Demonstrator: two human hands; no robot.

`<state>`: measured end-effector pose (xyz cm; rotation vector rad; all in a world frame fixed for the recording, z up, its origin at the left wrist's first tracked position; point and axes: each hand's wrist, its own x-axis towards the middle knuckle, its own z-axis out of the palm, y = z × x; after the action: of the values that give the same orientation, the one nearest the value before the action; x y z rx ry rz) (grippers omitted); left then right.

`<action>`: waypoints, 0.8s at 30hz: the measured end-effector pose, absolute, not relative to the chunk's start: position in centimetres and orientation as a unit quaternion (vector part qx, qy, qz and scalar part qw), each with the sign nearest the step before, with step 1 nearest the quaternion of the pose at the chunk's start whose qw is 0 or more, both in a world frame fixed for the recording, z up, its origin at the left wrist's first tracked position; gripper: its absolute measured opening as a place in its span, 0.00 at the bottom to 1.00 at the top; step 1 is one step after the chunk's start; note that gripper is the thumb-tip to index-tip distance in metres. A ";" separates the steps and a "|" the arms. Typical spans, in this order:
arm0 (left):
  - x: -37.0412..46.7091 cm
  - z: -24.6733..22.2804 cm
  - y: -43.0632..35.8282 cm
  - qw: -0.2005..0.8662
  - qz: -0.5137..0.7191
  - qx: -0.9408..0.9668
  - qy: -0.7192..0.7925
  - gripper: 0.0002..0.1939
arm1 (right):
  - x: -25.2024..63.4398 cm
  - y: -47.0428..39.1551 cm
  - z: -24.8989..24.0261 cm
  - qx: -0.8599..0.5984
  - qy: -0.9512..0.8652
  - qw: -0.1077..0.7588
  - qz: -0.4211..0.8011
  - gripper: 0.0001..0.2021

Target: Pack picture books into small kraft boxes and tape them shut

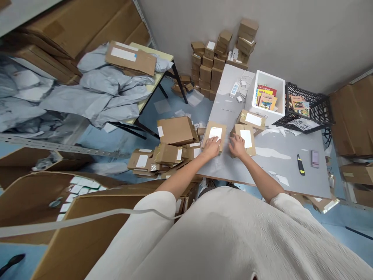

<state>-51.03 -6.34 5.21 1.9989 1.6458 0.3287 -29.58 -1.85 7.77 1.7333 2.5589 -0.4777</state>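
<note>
My left hand (212, 147) lies on a small cardboard box (207, 133) at the table's left edge. Its fingers are stretched over the lower part of the white label (215, 132). To the right, my right hand (237, 145) rests with fingers apart against the left side of a second taped box (251, 149), which also bears a white label (246, 139). Neither hand is wrapped round its box. Just behind the second box stands another labelled carton (260, 119).
On the grey table (294, 167) are a white foam bin (270, 76) of booklets, a black crate (320, 111), a utility knife (300, 165) and a power strip (234, 89). Cartons (169, 130) pile up on the floor at left. Grey mailing bags (84, 101) cover a side table.
</note>
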 end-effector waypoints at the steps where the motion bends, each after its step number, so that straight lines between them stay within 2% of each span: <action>1: -50.0 5.3 -6.0 0.275 0.124 0.747 0.592 0.31 | -28.3 -1.8 7.9 0.571 0.808 -0.001 -0.142 0.28; 4: -46.6 5.6 -5.0 0.310 0.124 0.765 0.551 0.35 | -25.1 -1.8 8.1 0.632 0.765 0.014 -0.125 0.33; 9: -42.2 5.2 -4.2 0.353 0.144 0.759 0.527 0.41 | -23.1 -2.4 7.6 0.678 0.715 0.067 -0.155 0.48; 14: -40.0 5.2 -5.1 0.360 0.184 0.726 0.556 0.42 | -23.8 -2.8 7.5 0.696 0.690 0.068 -0.189 0.53; 19: -38.7 6.1 -5.4 0.347 0.189 0.739 0.545 0.40 | -22.4 -2.6 7.9 0.718 0.659 0.005 -0.224 0.55; 24: -37.4 6.5 -4.7 0.322 0.204 0.768 0.515 0.41 | -18.9 -1.8 6.8 0.705 0.618 -0.081 -0.338 0.55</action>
<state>-37.36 -4.74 6.53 2.0161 1.3523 0.5348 -18.87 -1.84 6.76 2.3372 2.0482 -1.1203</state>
